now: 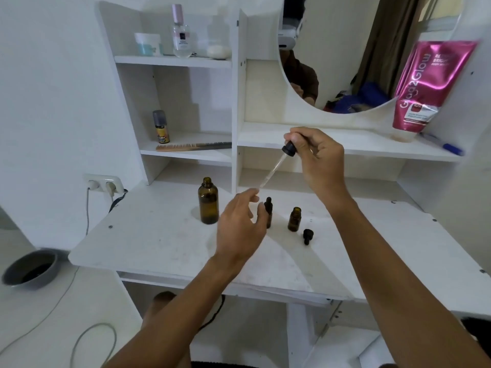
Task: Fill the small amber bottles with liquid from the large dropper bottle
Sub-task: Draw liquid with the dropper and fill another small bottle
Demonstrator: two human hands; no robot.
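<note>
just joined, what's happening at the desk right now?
A person is decanting liquid between amber bottles on a white desk. The right hand holds the dropper by its black bulb end, glass tube angled down-left, in the air above the desk. The left hand is open, reaching toward the capped small bottle. The large bottle stands open at left. A second small bottle stands open, its black cap lying beside it.
</note>
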